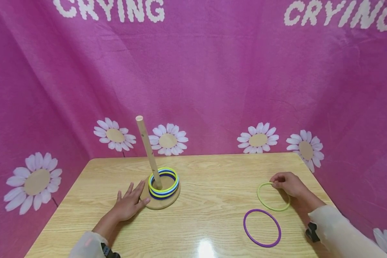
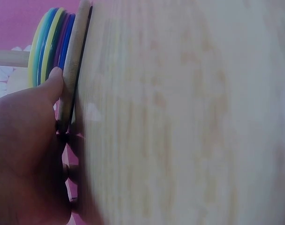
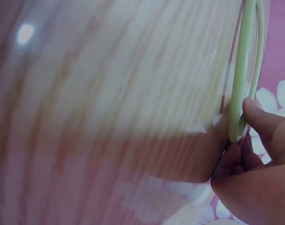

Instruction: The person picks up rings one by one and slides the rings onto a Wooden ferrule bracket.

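On the right of the table, my right hand (image 1: 287, 183) pinches the edge of a light green ring (image 1: 258, 193) between thumb and fingers. In the right wrist view the green ring (image 3: 242, 70) rises from the fingertips. My left hand (image 1: 128, 206) lies with fingers spread against a round wooden base (image 1: 159, 205), its thumb touching the base's rim. A wooden peg (image 1: 149, 148) stands up from that base. Several stacked rings (image 2: 50, 35) in yellow, light blue, dark blue, green and purple lie around the peg. A purple ring (image 1: 280, 231) lies flat, nearer me than the green one.
The light wood table (image 1: 206, 200) reaches back to a pink cloth (image 1: 206, 89) printed with daisies and white letters. More of this cloth hangs along both sides. A bright light reflection (image 1: 205, 247) shows near the front edge.
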A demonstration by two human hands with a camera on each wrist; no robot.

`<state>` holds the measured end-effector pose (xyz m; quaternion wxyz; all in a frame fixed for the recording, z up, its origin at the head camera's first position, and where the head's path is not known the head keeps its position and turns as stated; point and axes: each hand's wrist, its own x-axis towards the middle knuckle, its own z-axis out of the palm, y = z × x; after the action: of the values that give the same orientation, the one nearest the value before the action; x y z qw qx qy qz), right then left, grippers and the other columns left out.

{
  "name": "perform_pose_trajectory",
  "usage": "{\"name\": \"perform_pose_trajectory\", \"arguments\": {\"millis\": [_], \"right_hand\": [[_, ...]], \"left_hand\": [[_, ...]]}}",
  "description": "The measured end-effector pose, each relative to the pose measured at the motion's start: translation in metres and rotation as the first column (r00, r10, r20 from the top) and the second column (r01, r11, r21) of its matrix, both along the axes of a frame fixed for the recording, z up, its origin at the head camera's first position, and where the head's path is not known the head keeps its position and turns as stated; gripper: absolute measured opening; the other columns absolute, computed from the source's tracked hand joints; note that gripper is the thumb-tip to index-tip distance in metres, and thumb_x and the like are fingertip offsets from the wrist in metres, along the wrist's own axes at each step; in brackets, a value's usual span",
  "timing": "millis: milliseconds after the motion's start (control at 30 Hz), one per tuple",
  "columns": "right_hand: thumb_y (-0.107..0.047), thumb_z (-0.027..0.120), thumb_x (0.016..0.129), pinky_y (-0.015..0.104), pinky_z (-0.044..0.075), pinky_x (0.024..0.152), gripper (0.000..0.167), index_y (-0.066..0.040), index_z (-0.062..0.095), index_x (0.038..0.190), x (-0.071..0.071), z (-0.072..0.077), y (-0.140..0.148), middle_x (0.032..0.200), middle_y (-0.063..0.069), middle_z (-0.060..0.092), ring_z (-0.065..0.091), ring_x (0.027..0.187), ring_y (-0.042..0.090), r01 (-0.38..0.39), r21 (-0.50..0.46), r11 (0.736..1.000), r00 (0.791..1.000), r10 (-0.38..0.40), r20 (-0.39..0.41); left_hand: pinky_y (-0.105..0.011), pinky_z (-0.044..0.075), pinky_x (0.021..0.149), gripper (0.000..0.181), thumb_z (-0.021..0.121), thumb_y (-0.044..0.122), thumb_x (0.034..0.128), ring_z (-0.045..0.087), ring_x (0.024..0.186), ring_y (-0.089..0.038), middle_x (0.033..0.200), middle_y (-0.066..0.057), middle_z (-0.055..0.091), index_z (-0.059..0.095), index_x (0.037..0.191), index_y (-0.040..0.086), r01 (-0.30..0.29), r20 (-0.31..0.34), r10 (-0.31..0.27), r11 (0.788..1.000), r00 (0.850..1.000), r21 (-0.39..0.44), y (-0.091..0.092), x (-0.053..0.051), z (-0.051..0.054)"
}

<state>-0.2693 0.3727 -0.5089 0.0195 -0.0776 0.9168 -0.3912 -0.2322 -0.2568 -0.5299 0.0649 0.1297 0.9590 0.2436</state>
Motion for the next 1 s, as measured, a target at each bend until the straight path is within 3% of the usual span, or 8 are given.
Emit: {"name": "perform_pose_trajectory", "arguments": {"millis": [200,467,800,1000], "right_hand": [[-0.001,0.069,0.096,0.025,0.045,0.064,0.009,0.006,0.072,0.1,-0.002,0.003,-0.006,0.089,0.01,0.07,0.055,0.077,0.016,0.021,-0.012,1.0,1.0,-0.021,0.011],[0.0,0.069,0.095,0.026,0.047,0.063,0.012,0.009,0.072,0.103,-0.009,0.015,-0.025,0.088,0.013,0.071,0.057,0.078,0.017,0.017,-0.031,0.999,1.0,-0.017,-0.005],[-0.001,0.069,0.095,0.032,0.051,0.076,0.014,0.01,0.072,0.105,-0.029,0.035,-0.074,0.093,0.015,0.073,0.062,0.084,0.016,-0.034,-0.064,0.997,0.999,0.032,-0.035],[0.0,0.071,0.093,0.026,0.051,0.074,0.018,0.013,0.071,0.105,-0.042,0.048,-0.107,0.09,0.013,0.073,0.061,0.081,0.012,-0.075,-0.13,0.989,0.997,0.069,-0.045]], "left_hand": [[-0.079,-0.011,0.111,0.085,0.047,0.057,0.1057,0.0,0.157,-0.048,0.17,-0.019,0.018,0.014,0.166,0.006,-0.001,0.052,0.001,1.0,0.999,-0.018,0.006,0.008,0.019],[-0.08,-0.014,0.109,0.087,0.046,0.061,0.1041,0.002,0.156,-0.05,0.169,-0.021,0.021,0.018,0.166,0.007,0.017,-0.012,-0.017,0.999,1.0,0.035,0.001,0.004,0.008],[-0.08,-0.01,0.111,0.085,0.047,0.057,0.1056,0.0,0.157,-0.048,0.171,-0.017,0.018,0.015,0.166,0.006,-0.001,0.047,0.002,1.0,0.999,-0.026,0.007,0.007,0.02],[-0.081,-0.01,0.11,0.085,0.047,0.057,0.1054,0.002,0.156,-0.05,0.17,-0.019,0.018,0.017,0.165,0.005,0.001,0.024,-0.001,1.0,1.0,-0.003,0.006,0.005,0.015]]}}
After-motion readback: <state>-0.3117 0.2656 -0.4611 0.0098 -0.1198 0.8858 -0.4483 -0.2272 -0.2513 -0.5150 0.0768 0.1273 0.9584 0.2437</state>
